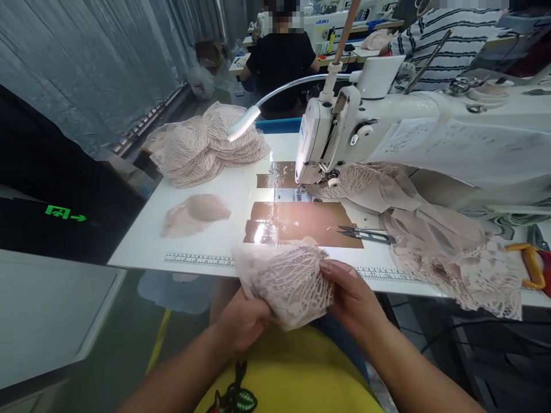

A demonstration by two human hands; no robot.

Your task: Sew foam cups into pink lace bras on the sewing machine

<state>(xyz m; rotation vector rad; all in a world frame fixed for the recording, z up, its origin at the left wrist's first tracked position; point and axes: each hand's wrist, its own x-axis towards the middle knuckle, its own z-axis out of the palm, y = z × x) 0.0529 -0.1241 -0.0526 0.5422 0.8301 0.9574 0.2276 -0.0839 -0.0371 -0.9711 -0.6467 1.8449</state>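
Observation:
Between my two hands, at the table's front edge, a pale pink lace bra cup (288, 281) is held up. My left hand (247, 318) pinches its lower left edge, the thumb on top. On the other side my right hand (350, 289) grips the right edge between thumb and fingers; some fingers are hidden behind the lace. Just beyond the cup, thread snips (368, 234) lie on brown tape (301, 221) stuck to the table. A sewing machine (318, 137) stands behind, with pink lace fabric (447, 229) trailing from beside its needle area to the right front edge.
A stack of lace cups (206, 143) sits at the back left of the white table (142, 235). One sheer piece (196, 215) lies nearer. A bendable lamp (245, 121) arches over. Yellow-handled scissors (531, 264) are at far right. Two people work at machines beyond.

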